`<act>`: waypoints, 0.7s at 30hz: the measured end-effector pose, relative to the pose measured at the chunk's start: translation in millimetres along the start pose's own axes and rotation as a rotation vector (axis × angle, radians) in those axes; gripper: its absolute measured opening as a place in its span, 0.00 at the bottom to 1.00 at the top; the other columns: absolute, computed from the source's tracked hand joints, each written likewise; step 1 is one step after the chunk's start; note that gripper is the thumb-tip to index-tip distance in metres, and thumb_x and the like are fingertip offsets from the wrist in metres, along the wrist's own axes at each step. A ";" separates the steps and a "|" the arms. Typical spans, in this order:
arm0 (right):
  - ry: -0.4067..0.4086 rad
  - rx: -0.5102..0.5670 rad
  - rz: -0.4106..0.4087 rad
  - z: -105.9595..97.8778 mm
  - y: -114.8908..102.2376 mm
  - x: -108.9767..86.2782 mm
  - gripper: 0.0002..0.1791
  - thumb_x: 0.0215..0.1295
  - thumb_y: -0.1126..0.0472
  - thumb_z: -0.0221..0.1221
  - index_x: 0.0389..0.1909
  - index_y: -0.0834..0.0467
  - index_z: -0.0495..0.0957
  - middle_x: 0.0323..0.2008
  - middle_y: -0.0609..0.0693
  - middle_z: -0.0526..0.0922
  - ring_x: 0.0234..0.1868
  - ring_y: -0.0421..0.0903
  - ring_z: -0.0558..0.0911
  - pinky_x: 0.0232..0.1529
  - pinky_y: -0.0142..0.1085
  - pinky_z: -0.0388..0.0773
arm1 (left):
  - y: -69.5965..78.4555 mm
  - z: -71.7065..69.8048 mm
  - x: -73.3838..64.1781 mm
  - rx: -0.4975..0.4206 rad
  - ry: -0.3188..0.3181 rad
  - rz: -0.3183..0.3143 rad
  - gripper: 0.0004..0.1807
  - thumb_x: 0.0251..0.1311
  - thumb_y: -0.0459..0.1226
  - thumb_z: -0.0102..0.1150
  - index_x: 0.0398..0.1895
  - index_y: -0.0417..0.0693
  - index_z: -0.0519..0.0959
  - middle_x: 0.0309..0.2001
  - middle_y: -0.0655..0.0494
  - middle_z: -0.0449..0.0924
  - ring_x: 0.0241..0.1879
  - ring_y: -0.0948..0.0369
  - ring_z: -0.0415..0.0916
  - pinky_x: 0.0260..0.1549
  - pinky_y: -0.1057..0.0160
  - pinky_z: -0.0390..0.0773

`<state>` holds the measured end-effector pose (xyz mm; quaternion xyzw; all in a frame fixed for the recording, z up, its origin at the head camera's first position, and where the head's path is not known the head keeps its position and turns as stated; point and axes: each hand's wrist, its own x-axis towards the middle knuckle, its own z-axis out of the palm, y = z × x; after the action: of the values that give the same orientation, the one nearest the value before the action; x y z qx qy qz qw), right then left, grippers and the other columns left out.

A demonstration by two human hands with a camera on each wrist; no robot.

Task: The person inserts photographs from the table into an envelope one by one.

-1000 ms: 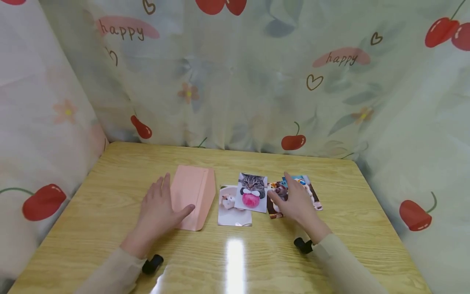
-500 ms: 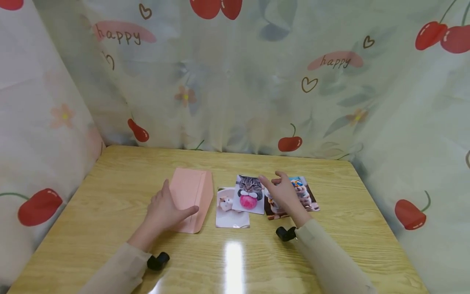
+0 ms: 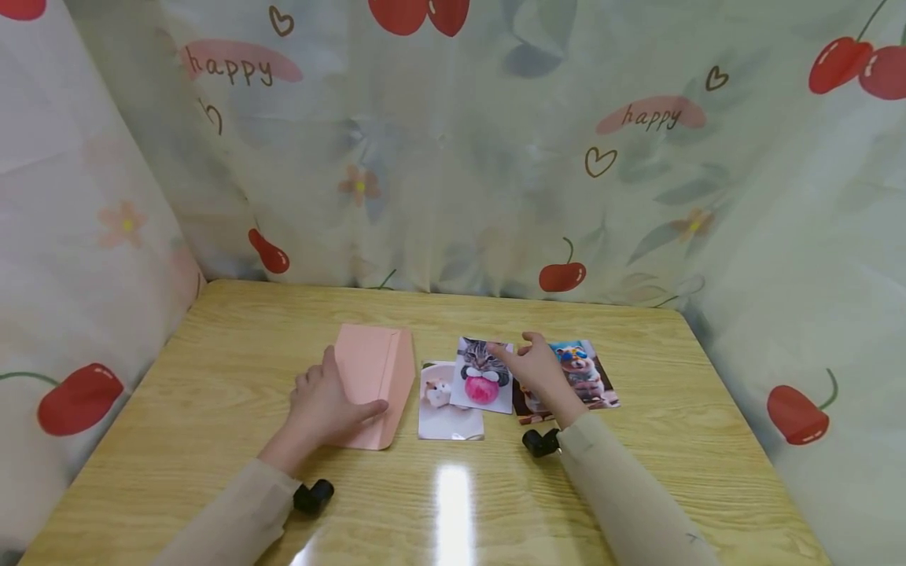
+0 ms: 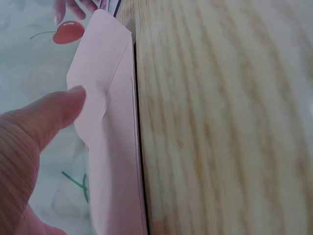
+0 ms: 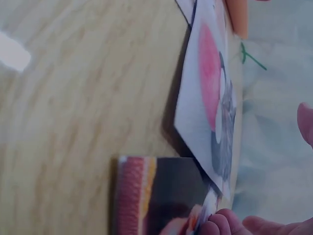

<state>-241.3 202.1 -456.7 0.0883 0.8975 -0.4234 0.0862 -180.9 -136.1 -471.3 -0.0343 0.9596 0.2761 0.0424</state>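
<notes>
A pink envelope [image 3: 364, 358] lies left of the table's middle. My left hand [image 3: 322, 405] is over its lower left side, with the thumb [image 4: 68, 105] stretched across it and the fingers extended. Right of it, a cat photo with a pink ball [image 3: 483, 391] overlaps a white photo of a small hamster [image 3: 449, 424]. My right hand [image 3: 538, 373] hovers above the photos, thumb and fingers apart with nothing between them. Its thumb overlaps the top of the cat photo in the head view. Partly hidden under that hand are dark photos, one showing a hamster in sunglasses [image 3: 586, 369].
The wooden table [image 3: 396, 511] reaches a curtain [image 3: 439, 196] printed with cherries at the back and both sides. A black wrist camera [image 3: 314, 497] sits by the left cuff, another black camera [image 3: 540, 442] by the right.
My right hand has shifted left from the dark photos toward the cat photo. My left hand has moved slightly right, farther over the envelope. Envelope and photos lie as before.
</notes>
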 end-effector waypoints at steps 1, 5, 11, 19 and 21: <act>0.001 -0.009 -0.007 0.7 0.7 0.4 0.59 0.49 0.27 0.61 0.73 0.57 0.50 0.59 0.59 0.70 0.34 0.53 0.78 0.34 0.46 0.77 | 0.2 0.9 0.7 0.008 -0.002 -0.008 0.75 0.35 0.68 0.69 0.74 0.35 0.35 0.61 0.25 0.56 0.57 0.33 0.54 0.54 0.35 0.56; 0.019 -0.052 -0.036 4.1 4.8 2.2 0.59 0.49 0.29 0.63 0.72 0.60 0.52 0.57 0.59 0.72 0.44 0.53 0.78 0.45 0.48 0.77 | 0.4 3.3 2.9 0.067 -0.001 -0.035 0.75 0.34 0.66 0.71 0.73 0.32 0.37 0.58 0.23 0.56 0.54 0.34 0.54 0.53 0.36 0.58; 0.034 -0.082 -0.045 8.9 6.6 3.4 0.58 0.48 0.35 0.68 0.72 0.62 0.53 0.57 0.59 0.72 0.53 0.53 0.74 0.55 0.51 0.71 | 2.0 2.2 4.1 0.121 -0.005 -0.065 0.73 0.32 0.65 0.72 0.70 0.28 0.44 0.52 0.24 0.58 0.52 0.34 0.57 0.50 0.38 0.61; 0.055 -0.024 -0.003 15.4 4.9 6.6 0.57 0.48 0.43 0.72 0.72 0.62 0.53 0.63 0.63 0.69 0.60 0.58 0.71 0.58 0.53 0.68 | 2.4 -5.3 2.9 0.163 -0.041 -0.079 0.67 0.31 0.65 0.73 0.62 0.25 0.53 0.45 0.28 0.62 0.47 0.37 0.61 0.45 0.41 0.64; 0.059 -0.025 -0.006 16.9 5.4 7.8 0.56 0.48 0.45 0.73 0.72 0.62 0.53 0.63 0.63 0.68 0.61 0.59 0.70 0.58 0.53 0.68 | 1.9 -6.4 2.8 0.171 -0.048 -0.083 0.66 0.30 0.65 0.73 0.61 0.24 0.55 0.44 0.28 0.62 0.46 0.37 0.62 0.45 0.41 0.64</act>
<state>-246.2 192.9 -473.1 0.0968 0.9050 -0.4099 0.0597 -184.3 -138.1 -465.1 -0.0633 0.9761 0.1922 0.0797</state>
